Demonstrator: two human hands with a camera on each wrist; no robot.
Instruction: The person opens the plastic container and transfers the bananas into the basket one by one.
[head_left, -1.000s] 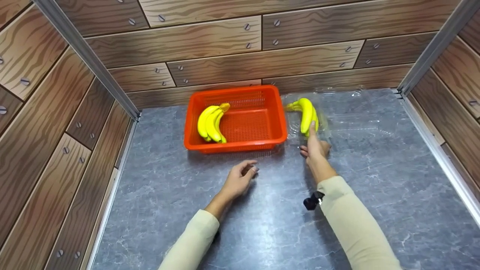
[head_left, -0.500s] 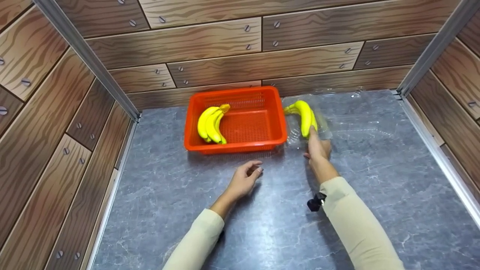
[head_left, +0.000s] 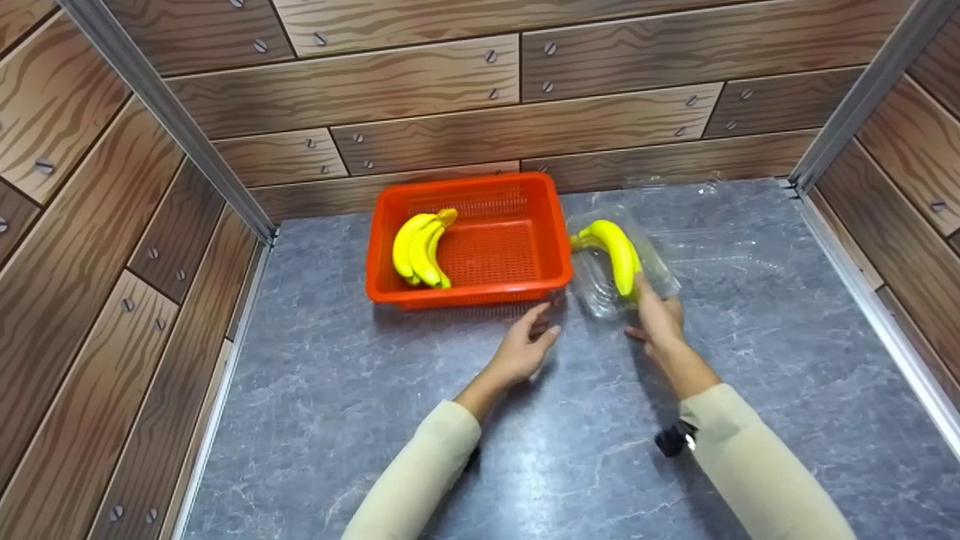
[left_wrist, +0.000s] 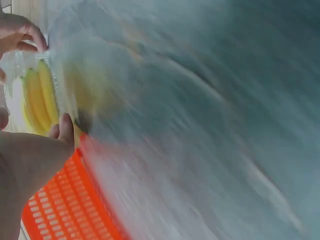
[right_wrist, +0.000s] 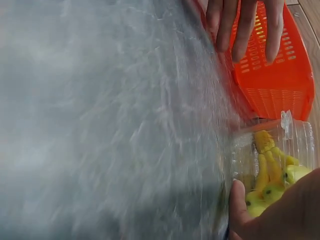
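Head view: near the bench's (head_left: 300, 375) far edge the right hand (head_left: 660, 319), nearer, grips the clear plastic container (head_left: 598, 301) holding the banana bunch (head_left: 616, 251), the left hand (head_left: 523, 346) relaxed, holding nothing; left wrist: bunch framed between both hands; right wrist: stems towards the orange basket (right_wrist: 280, 102).

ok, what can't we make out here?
Left wrist: detail on the tabletop, lost to blur; rest of the basket, cut off by the bottom edge.
Right wrist: rest of the left hand, cut off by the top edge; part of the boxed bananas, hidden by the right hand.
Head: whether the plastic at right joins the box, too transparent to tell.
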